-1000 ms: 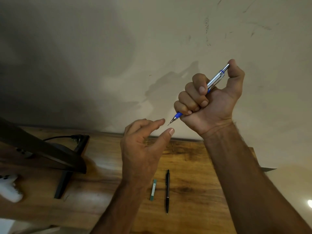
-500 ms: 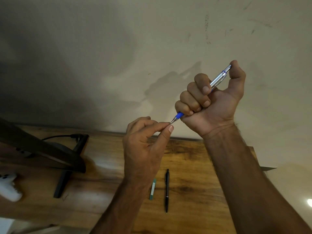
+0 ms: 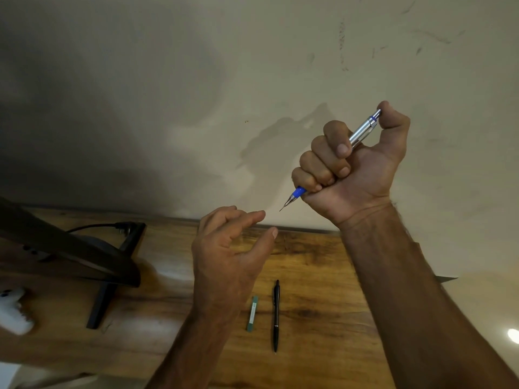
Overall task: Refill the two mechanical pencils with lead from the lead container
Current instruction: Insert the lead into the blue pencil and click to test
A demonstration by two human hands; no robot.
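Up above the black mechanical pencil (image 3: 276,313), which lies flat on the tabletop (image 3: 323,276), the right hand (image 3: 356,164) grips the silver-and-blue mechanical pencil (image 3: 362,130) in a fist. Four fingers wrap round the barrel and the thumb presses on its top end, with the tip slanting down and leftward. The left hand (image 3: 227,259) hangs above and left of the black mechanical pencil, just short of that tip, its thumb and forefinger parted and pinching nothing. The green lead container (image 3: 252,313) lies just left of the black mechanical pencil, parallel to it and apart.
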